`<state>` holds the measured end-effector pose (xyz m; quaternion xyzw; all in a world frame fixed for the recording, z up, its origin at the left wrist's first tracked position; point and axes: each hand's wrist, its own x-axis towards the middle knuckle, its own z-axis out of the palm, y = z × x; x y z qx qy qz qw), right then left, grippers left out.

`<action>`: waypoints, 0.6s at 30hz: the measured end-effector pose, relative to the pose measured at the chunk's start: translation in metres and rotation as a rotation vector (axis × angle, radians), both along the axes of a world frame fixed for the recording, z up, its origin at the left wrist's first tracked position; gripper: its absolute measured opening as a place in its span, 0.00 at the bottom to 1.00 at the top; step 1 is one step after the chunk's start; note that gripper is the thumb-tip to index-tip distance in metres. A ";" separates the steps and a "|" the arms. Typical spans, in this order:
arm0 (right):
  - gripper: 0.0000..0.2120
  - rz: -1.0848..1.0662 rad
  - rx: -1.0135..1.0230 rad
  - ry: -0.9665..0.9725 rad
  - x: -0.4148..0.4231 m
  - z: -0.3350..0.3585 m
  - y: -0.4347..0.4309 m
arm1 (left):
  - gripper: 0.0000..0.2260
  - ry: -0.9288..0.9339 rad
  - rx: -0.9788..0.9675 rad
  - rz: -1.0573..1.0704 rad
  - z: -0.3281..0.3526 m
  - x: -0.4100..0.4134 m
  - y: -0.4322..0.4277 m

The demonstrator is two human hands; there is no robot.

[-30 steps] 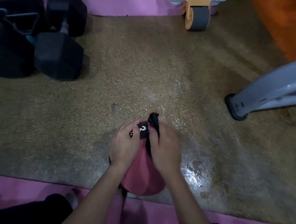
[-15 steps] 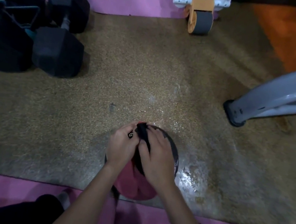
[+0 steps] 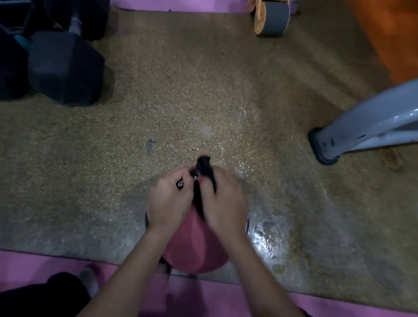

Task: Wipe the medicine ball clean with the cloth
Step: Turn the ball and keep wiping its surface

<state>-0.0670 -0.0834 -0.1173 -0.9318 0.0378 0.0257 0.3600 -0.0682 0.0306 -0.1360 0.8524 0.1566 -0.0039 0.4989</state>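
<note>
A pink and black medicine ball [image 3: 189, 247] sits on the brown floor mat [image 3: 159, 83] right in front of me, its top hidden under both hands. My left hand [image 3: 166, 201] cups the ball's upper left side with fingers curled over it, and a white mark on a black panel shows between the fingers. My right hand [image 3: 225, 207] grips a dark cloth [image 3: 204, 167] and presses it on the ball's top. One end of the cloth sticks out past the fingers on the far side. The right hand is motion-blurred.
Black hex dumbbells [image 3: 64, 66] lie at the left. An orange and grey ab wheel [image 3: 271, 13] stands at the far edge. A grey machine leg [image 3: 387, 117] comes in from the right. A wet, shiny patch [image 3: 264, 237] lies beside the ball. Pink matting [image 3: 22, 271] and my legs are nearest me.
My right hand has rubbed the cloth over the ball's top, first toward me, then back to the far side. The left hand has stayed on the ball.
</note>
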 end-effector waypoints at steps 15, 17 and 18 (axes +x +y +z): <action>0.22 -0.292 0.139 -0.126 -0.037 -0.009 0.004 | 0.27 -0.026 0.090 0.166 -0.002 -0.030 -0.016; 0.21 -0.213 0.115 -0.150 -0.035 -0.002 0.006 | 0.24 -0.006 0.185 0.062 0.001 -0.033 -0.019; 0.21 -0.197 0.082 -0.176 -0.043 -0.001 0.009 | 0.20 0.014 0.236 -0.017 0.003 -0.029 -0.020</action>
